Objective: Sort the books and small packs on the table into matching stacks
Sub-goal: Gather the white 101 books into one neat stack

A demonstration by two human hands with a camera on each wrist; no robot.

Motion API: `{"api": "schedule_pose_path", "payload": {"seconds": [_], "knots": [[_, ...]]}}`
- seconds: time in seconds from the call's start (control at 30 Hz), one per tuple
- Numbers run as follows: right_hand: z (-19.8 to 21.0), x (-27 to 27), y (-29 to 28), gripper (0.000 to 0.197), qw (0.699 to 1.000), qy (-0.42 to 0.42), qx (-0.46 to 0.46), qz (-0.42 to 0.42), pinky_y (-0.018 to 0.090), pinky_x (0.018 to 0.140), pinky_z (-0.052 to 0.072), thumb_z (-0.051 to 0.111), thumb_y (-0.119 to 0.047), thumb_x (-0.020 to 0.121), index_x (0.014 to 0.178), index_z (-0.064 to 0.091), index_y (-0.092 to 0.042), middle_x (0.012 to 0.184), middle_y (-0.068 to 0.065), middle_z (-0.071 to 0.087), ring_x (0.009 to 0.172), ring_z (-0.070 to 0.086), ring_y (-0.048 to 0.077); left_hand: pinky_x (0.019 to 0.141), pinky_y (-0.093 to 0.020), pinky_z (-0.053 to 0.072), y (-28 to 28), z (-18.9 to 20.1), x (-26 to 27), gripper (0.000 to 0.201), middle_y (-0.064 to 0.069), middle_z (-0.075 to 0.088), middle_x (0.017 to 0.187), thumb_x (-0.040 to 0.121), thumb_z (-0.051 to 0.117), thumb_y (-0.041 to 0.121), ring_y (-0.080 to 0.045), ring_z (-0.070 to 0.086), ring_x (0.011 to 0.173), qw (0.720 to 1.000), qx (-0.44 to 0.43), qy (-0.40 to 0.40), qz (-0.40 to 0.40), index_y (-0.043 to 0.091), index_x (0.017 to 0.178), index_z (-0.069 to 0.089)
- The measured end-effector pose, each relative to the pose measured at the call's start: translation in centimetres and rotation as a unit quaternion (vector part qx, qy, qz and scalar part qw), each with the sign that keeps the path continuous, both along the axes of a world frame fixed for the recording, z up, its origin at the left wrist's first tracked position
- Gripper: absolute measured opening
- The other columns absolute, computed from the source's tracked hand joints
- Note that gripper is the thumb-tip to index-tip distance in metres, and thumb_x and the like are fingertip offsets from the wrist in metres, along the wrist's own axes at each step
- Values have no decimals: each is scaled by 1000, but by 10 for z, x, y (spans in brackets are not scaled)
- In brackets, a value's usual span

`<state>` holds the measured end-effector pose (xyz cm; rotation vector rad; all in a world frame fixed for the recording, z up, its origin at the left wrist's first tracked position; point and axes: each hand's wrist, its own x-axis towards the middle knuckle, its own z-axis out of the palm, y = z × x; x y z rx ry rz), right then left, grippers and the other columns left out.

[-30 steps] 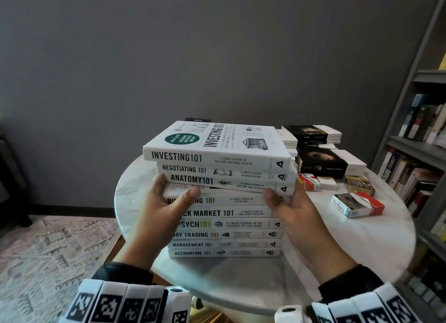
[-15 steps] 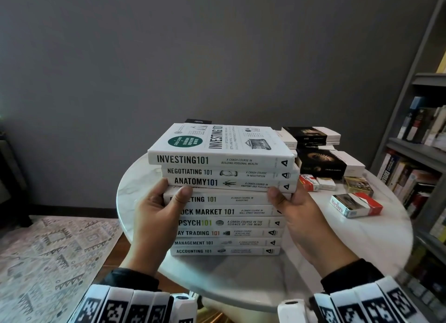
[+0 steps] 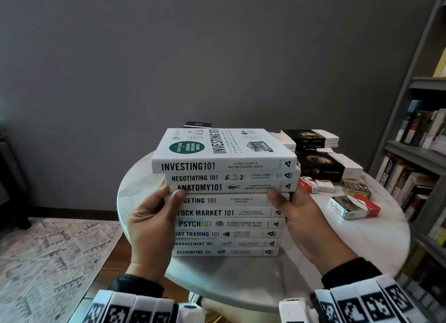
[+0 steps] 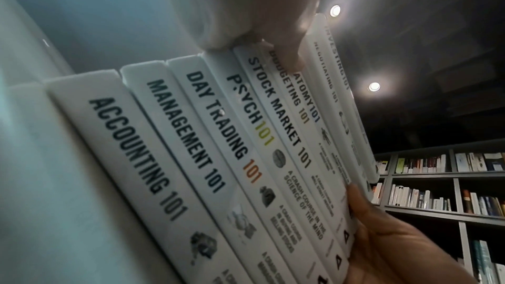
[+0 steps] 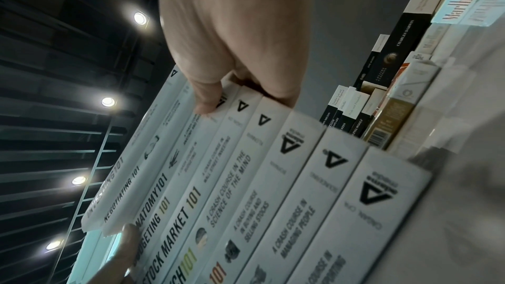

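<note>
Head view: left hand (image 3: 154,216) at 9 o'clock and right hand (image 3: 299,214) at 3 grip the top three books (image 3: 229,175) just above the stack (image 3: 226,226) mid-table (image 3: 362,240).

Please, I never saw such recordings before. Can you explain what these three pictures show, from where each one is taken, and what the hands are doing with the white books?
No machine: a person wears three cameras. The big picture comes from the head; the other two come from each wrist, looking along the fingers. On the round white table stands a stack of white "101" books. The left hand and right hand grip the stack's sides, thumbs near the Budgeting book, under Anatomy. Behind are black books and small packs.
</note>
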<state>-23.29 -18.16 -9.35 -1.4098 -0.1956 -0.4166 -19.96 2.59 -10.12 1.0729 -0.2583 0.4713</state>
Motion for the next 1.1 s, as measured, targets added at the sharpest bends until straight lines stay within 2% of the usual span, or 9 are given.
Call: {"api": "schedule_pose_path", "payload": {"seconds": [0.1,0.2,0.3,0.43,0.53,0.63,0.83,0.97,1.1], "knots": [[-1,1,1,97,1000,-3,-5,-16,20,77,54,81,-66,45,123,53,-16,113,-1,70,105,65,14,56,-17,54,2,0,4,8,8,71,66,79,66,8,-3,66,60,999,31,-14,-37,10,87,64],[-2,0,2,93,1000,-1,-9,-23,19,76,54,79,-67,47,124,52,-21,112,-5,70,102,66,10,53,-26,56,5,-1,10,69,-2,74,74,45,83,59,-16,71,65,988,105,-5,-112,17,95,60],[-4,0,2,64,1000,4,-12,-27,23,79,55,70,-58,65,119,53,-28,107,-9,71,98,66,4,51,-26,55,6,3,12,84,-2,74,76,33,79,70,-18,71,66,983,137,8,-122,17,93,56],[-7,0,7,78,999,4,-35,-41,18,74,56,68,-78,49,112,54,-34,102,-15,71,95,67,2,54,-24,55,5,-1,14,52,2,74,78,60,80,48,-13,71,68,986,133,3,-101,17,94,55],[-7,-1,8,77,999,3,-30,-37,22,77,57,67,-77,51,113,54,-35,102,-13,72,95,67,5,53,-22,55,0,-3,12,20,8,71,69,77,59,28,-6,68,63,991,106,-1,-82,16,91,52],[-7,-2,7,90,999,6,-30,-37,18,69,55,68,-84,37,112,54,-37,100,-13,72,94,68,5,51,-17,52,-4,-6,8,19,14,62,56,78,47,32,0,61,55,995,97,-21,-25,14,83,51],[-8,-2,7,92,998,4,-40,-43,16,72,54,66,-85,38,116,51,-39,100,-17,71,95,67,2,58,-13,49,-6,-12,9,20,12,64,65,87,50,28,0,55,61,995,69,-57,35,19,73,62],[-7,-3,8,53,997,5,-43,-60,14,69,53,59,-58,71,115,52,-31,91,-19,72,87,67,-1,62,-11,49,-7,-14,9,24,14,64,63,82,55,23,2,54,61,997,34,-56,50,26,64,70],[-6,-4,9,33,996,15,-58,-72,13,67,53,51,-39,74,107,52,-31,83,-22,71,80,67,-5,67,-12,51,-7,-13,8,22,15,68,66,78,57,21,3,57,64,998,2,-50,47,28,67,75]]}}
